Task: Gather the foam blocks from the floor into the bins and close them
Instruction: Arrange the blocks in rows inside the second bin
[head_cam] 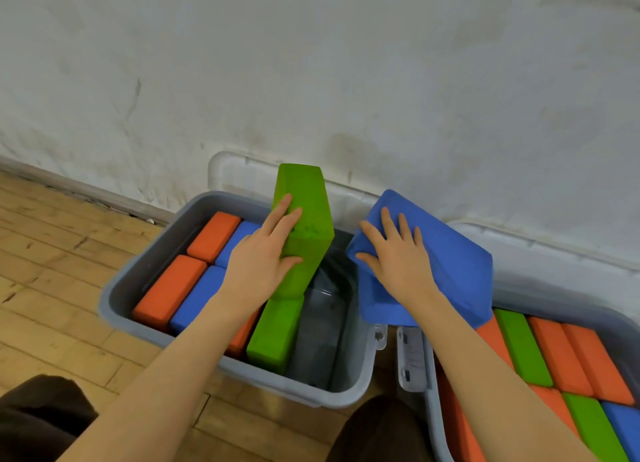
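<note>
Foam blocks fill much of two grey bins on the wooden floor (52, 288), and two more are in the person's hands. Nearest, at 7 and 5 o'clock, dark-clothed knees (381, 430) frame the view, with both bare forearms reaching forward from them. The right bin (433, 423), at 4 o'clock, holds orange, green and blue blocks packed side by side; its latch sits just beside the left bin's near corner. The left bin (114, 299), around 7 to 8 o'clock of centre, carries two orange blocks (169, 288) and blue blocks (197, 295) lying flat along its left side, a green block (275, 333) standing on edge near the middle, and bare bin bottom to the right of that.

The left hand (263, 264) has its grip curled round a second green block (304, 219), fingers across the broad face and thumb on the near edge, holding it tilted above the standing green one. The right hand (394, 260) clasps a large blue block (450, 264), fingers spread over its top, at 3 o'clock over the gap between the bins. Beyond, a clear lid (239, 174) leans against the scuffed white wall (311, 63) at 12 o'clock.
</note>
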